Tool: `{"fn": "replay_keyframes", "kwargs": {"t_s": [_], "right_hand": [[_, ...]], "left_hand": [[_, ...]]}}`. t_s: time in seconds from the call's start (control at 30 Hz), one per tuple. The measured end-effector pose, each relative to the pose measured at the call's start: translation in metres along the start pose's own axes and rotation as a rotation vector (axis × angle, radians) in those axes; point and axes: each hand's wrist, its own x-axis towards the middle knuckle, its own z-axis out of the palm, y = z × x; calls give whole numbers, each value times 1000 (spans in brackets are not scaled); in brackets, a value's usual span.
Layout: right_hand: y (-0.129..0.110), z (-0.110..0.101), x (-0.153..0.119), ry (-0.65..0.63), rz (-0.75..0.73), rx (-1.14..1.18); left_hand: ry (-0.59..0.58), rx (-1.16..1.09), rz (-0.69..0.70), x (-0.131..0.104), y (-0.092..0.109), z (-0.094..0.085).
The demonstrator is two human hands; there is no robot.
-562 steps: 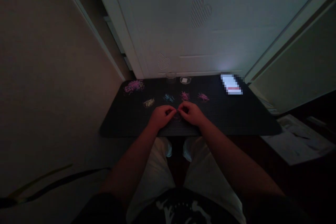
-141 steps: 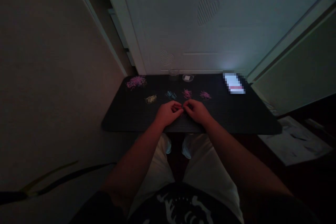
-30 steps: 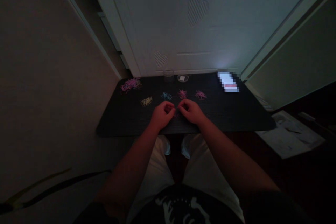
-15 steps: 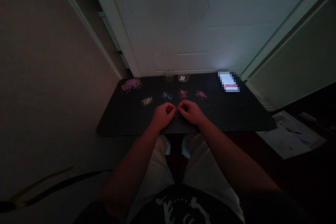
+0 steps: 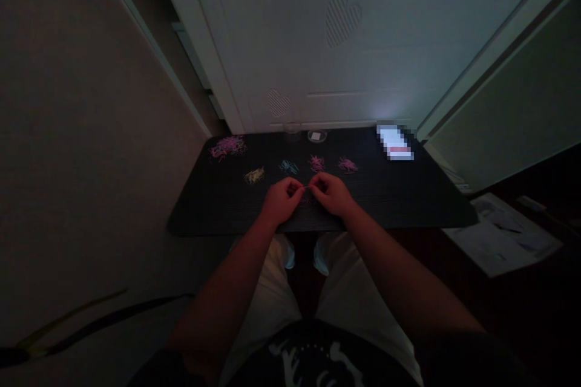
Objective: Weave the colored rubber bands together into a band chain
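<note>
My left hand (image 5: 284, 198) and my right hand (image 5: 330, 192) meet above the near part of a dark table (image 5: 399, 199), each with thumb and fingertips pinched together. A thin, light strand (image 5: 306, 187) spans the small gap between the two pinches. Just beyond the hands lie small piles of thin pieces: a yellowish pile (image 5: 255, 175), a blue pile (image 5: 288, 167), a deep pink pile (image 5: 316, 164) and a lighter pink pile (image 5: 348, 164). Some faint reddish bits (image 5: 306, 199) show on the tabletop between my wrists; the dim light hides their shape.
A larger mixed pile (image 5: 227, 146) sits at the far left corner. Along the back stand a clear cup (image 5: 292, 132) and a round clear lid (image 5: 316, 136) with a white label. A lit phone (image 5: 396, 142) lies back right. A white door (image 5: 281, 30) rises behind the table.
The fingertips have drawn slightly apart, and the thin strand between them now shows. The piles have stayed where they were.
</note>
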Motion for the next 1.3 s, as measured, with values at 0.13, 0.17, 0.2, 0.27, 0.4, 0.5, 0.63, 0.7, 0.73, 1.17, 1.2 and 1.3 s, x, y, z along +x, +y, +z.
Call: {"fn": "replay_keyframes", "kwargs": {"t_s": [0.13, 0.17, 0.2, 0.27, 0.4, 0.5, 0.63, 0.7, 0.73, 1.17, 1.2, 1.3], "right_hand": [[-1, 0, -1, -32, -33, -24], [-1, 0, -1, -49, -39, -21], [-1, 0, -1, -65, -44, -13], [-2, 0, -2, -85, -52, 6], [-2, 1, -1, -88, -64, 8], [-2, 1, -1, -81, -54, -7], [-2, 1, 0, -61, -40, -16], [-2, 1, 0, -46, -27, -15], [-2, 1, 0, -38, -22, -13], [1, 0, 0, 30, 16, 114], [1, 0, 0, -13, 9, 114], [2, 1, 1, -70, -27, 45]], "left_hand": [[13, 1, 8, 0, -1, 0], [18, -1, 5, 0, -1, 0], [21, -3, 2, 0, -1, 0], [9, -12, 1, 0, -2, 0], [-27, -14, 9, -1, -3, 1], [-39, -5, 4, -1, -2, 1], [-53, 0, 13, -1, 0, 0], [-51, 0, 20, -1, 1, 0], [-48, -1, 19, -1, 1, 0], [-20, 11, 18, -1, 0, -2], [-24, 11, 19, -1, 0, -1], [-38, 13, 15, -1, 0, -1]]}}
